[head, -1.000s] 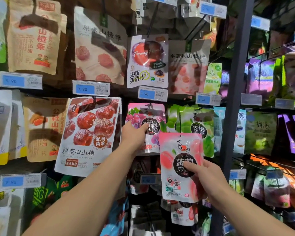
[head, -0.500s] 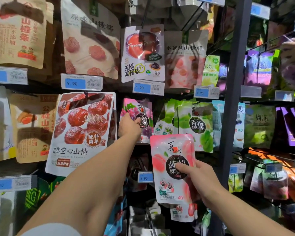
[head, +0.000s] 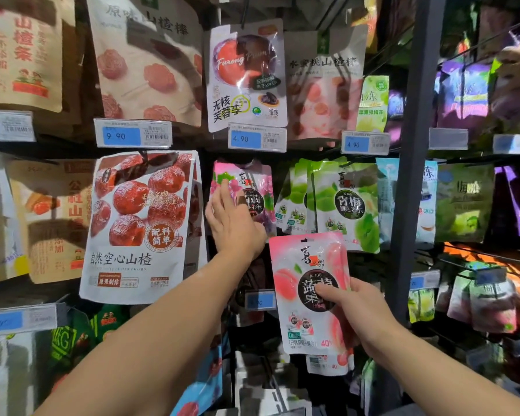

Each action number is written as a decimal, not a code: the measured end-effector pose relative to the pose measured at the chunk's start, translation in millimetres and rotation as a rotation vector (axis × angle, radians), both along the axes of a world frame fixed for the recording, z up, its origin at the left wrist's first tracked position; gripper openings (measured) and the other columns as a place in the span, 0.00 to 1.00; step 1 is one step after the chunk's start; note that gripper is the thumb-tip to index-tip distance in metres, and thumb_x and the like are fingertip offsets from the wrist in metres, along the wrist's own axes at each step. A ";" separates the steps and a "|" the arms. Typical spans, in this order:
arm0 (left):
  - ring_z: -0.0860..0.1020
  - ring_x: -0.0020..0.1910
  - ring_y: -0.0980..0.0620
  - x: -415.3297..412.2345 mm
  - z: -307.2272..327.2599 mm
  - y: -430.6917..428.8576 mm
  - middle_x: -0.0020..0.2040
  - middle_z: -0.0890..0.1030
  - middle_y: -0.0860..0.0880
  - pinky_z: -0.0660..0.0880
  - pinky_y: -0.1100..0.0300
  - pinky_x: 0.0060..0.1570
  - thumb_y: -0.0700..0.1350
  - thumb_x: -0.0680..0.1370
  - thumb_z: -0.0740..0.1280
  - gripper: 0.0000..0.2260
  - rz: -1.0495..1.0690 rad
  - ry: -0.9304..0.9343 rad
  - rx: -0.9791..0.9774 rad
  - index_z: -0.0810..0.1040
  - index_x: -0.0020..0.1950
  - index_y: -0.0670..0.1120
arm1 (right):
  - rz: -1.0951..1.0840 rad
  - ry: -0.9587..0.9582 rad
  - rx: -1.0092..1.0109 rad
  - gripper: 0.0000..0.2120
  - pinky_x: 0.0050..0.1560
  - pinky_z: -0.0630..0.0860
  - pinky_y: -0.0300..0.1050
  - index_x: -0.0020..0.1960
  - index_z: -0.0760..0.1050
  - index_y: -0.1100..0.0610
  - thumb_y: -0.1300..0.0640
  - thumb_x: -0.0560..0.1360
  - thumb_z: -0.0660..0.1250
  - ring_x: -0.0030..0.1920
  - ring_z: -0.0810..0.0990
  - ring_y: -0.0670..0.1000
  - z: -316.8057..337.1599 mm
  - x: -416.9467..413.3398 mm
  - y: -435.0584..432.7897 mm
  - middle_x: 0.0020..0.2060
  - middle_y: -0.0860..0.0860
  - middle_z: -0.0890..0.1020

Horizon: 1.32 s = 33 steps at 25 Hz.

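Note:
My right hand (head: pixel 356 313) grips a pink peach jelly pouch (head: pixel 305 283) by its right side, thumb across the black round label, and holds it upright in front of the rack. My left hand (head: pixel 233 223) lies with straight fingers against a purple grape jelly pouch (head: pixel 252 181) that hangs on a hook in the middle row. The palm covers the pouch's lower left part.
Green plum jelly pouches (head: pixel 342 202) hang just right of the grape one. A large hawthorn bag (head: pixel 141 223) hangs to the left. Blue price tags (head: pixel 257 139) line the rows. A dark upright post (head: pixel 412 145) splits the rack. Another pink pouch (head: pixel 327 364) hangs below.
My left hand has opened from a grip on the grape pouch to flat fingers on it. The pink pouch in my right hand keeps its place; the view has moved closer.

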<state>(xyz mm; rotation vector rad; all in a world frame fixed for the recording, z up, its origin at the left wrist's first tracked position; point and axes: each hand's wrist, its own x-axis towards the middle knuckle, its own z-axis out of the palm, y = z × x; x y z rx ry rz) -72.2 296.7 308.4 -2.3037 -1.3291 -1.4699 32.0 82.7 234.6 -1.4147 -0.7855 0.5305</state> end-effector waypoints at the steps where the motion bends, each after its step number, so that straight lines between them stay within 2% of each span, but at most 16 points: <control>1: 0.46 0.82 0.41 -0.9 -0.2 0.6 0.83 0.49 0.45 0.45 0.42 0.80 0.46 0.72 0.70 0.25 -0.004 0.046 -0.020 0.75 0.68 0.43 | 0.002 0.000 -0.005 0.07 0.24 0.73 0.38 0.52 0.83 0.58 0.58 0.75 0.74 0.36 0.87 0.58 -3.0 1.6 0.1 0.39 0.57 0.88; 4: 0.50 0.81 0.39 -3.7 4.6 3.8 0.83 0.52 0.43 0.52 0.43 0.79 0.47 0.74 0.73 0.32 0.033 0.191 -0.057 0.68 0.76 0.41 | 0.006 0.022 -0.018 0.06 0.24 0.73 0.40 0.51 0.83 0.57 0.58 0.75 0.74 0.36 0.87 0.59 -13.6 2.5 0.8 0.39 0.57 0.88; 7: 0.52 0.81 0.38 -0.6 6.4 4.4 0.83 0.53 0.41 0.56 0.43 0.79 0.40 0.74 0.75 0.39 0.045 0.218 -0.087 0.60 0.81 0.41 | 0.051 0.045 -0.007 0.06 0.28 0.78 0.41 0.52 0.83 0.60 0.61 0.75 0.74 0.39 0.88 0.58 -24.9 0.6 -3.2 0.41 0.57 0.88; 9: 0.54 0.81 0.38 1.4 5.4 -5.3 0.83 0.54 0.40 0.58 0.43 0.78 0.37 0.73 0.75 0.34 0.024 0.164 -0.059 0.66 0.77 0.42 | 0.080 0.039 -0.026 0.09 0.42 0.84 0.51 0.54 0.82 0.60 0.60 0.75 0.74 0.43 0.88 0.59 -34.5 1.0 -7.4 0.44 0.57 0.88; 11: 0.58 0.79 0.39 -4.5 -2.9 -20.9 0.81 0.59 0.41 0.60 0.43 0.77 0.39 0.74 0.75 0.27 -0.036 0.126 0.026 0.71 0.72 0.45 | 0.094 0.033 -0.044 0.10 0.50 0.84 0.57 0.55 0.82 0.60 0.59 0.75 0.75 0.45 0.88 0.59 -43.7 2.1 -14.1 0.45 0.57 0.88; 14: 0.69 0.69 0.45 -32.1 -35.5 -55.5 0.69 0.73 0.47 0.69 0.45 0.69 0.44 0.79 0.70 0.16 -0.285 -0.039 0.099 0.76 0.66 0.47 | 0.121 0.031 -0.048 0.09 0.47 0.84 0.54 0.55 0.82 0.60 0.61 0.75 0.75 0.45 0.88 0.58 -54.2 0.9 -27.1 0.45 0.56 0.88; 16: 0.76 0.54 0.52 -60.8 -71.0 -88.7 0.55 0.78 0.53 0.75 0.50 0.57 0.46 0.80 0.68 0.07 -0.452 -0.204 -0.065 0.78 0.57 0.49 | 0.131 0.047 -0.033 0.07 0.40 0.83 0.48 0.54 0.82 0.60 0.61 0.76 0.74 0.45 0.88 0.57 -64.2 -2.2 -34.5 0.45 0.56 0.88; 18: 0.77 0.44 0.55 -88.4 -110.2 -117.5 0.47 0.79 0.55 0.76 0.54 0.49 0.50 0.80 0.69 0.05 -0.515 -0.259 -0.396 0.76 0.52 0.51 | 0.127 0.087 -0.029 0.07 0.40 0.82 0.48 0.54 0.83 0.59 0.61 0.76 0.73 0.46 0.88 0.57 -82.2 -4.7 -34.8 0.45 0.56 0.88; 20: 0.78 0.43 0.55 -107.8 -147.1 -133.9 0.45 0.81 0.53 0.77 0.54 0.50 0.54 0.79 0.71 0.10 -0.614 -0.204 -0.733 0.77 0.52 0.50 | 0.103 0.117 -0.028 0.08 0.43 0.83 0.55 0.55 0.83 0.59 0.60 0.76 0.74 0.47 0.87 0.62 -103.1 -9.6 -30.1 0.46 0.57 0.88; 22: 0.79 0.41 0.58 -119.4 -174.4 -144.9 0.45 0.83 0.54 0.78 0.57 0.48 0.55 0.77 0.74 0.12 -0.740 -0.080 -0.906 0.79 0.54 0.50 | 0.080 0.118 -0.065 0.09 0.42 0.81 0.65 0.53 0.84 0.59 0.57 0.75 0.76 0.46 0.85 0.69 -125.7 -14.0 -20.3 0.46 0.61 0.87; 23: 0.79 0.39 0.61 -122.9 -184.9 -148.8 0.42 0.83 0.58 0.77 0.62 0.44 0.53 0.77 0.75 0.11 -0.780 -0.044 -0.932 0.79 0.53 0.50 | 0.082 0.113 -0.080 0.11 0.39 0.80 0.61 0.52 0.83 0.60 0.55 0.74 0.77 0.43 0.85 0.70 -135.7 -18.2 -15.8 0.46 0.62 0.87; 25: 0.79 0.34 0.66 -126.0 -202.6 -149.0 0.38 0.83 0.60 0.76 0.67 0.40 0.46 0.77 0.76 0.08 -0.772 -0.062 -0.930 0.78 0.51 0.49 | 0.096 0.093 -0.115 0.15 0.32 0.77 0.48 0.54 0.82 0.61 0.53 0.73 0.78 0.40 0.85 0.62 -152.3 -24.8 -5.9 0.45 0.60 0.87; 27: 0.79 0.32 0.67 -127.4 -216.5 -143.1 0.40 0.83 0.56 0.76 0.68 0.37 0.40 0.76 0.76 0.09 -0.698 -0.095 -0.904 0.77 0.48 0.49 | 0.130 0.075 -0.154 0.13 0.30 0.80 0.46 0.55 0.82 0.59 0.54 0.75 0.77 0.40 0.86 0.56 -162.5 -31.8 4.4 0.45 0.56 0.88; 30: 0.75 0.28 0.68 -128.5 -231.8 -130.5 0.35 0.77 0.57 0.70 0.73 0.32 0.37 0.76 0.75 0.14 -0.593 -0.088 -0.834 0.74 0.42 0.51 | 0.146 0.005 -0.204 0.09 0.44 0.84 0.50 0.51 0.84 0.57 0.54 0.74 0.77 0.43 0.87 0.53 -169.7 -35.6 19.0 0.46 0.55 0.88; 32: 0.75 0.29 0.66 -127.5 -240.6 -119.8 0.34 0.76 0.58 0.68 0.74 0.31 0.37 0.76 0.75 0.12 -0.545 -0.077 -0.795 0.75 0.42 0.50 | 0.138 -0.024 -0.244 0.15 0.55 0.83 0.55 0.50 0.85 0.57 0.49 0.69 0.80 0.47 0.88 0.54 -176.7 -33.1 30.5 0.46 0.53 0.88; 33: 0.75 0.29 0.65 -126.6 -243.5 -114.5 0.34 0.76 0.58 0.68 0.73 0.30 0.37 0.76 0.75 0.11 -0.538 -0.080 -0.789 0.75 0.43 0.50 | 0.138 -0.036 -0.264 0.22 0.57 0.83 0.57 0.51 0.85 0.57 0.44 0.65 0.82 0.48 0.88 0.54 -178.9 -31.1 36.0 0.46 0.52 0.88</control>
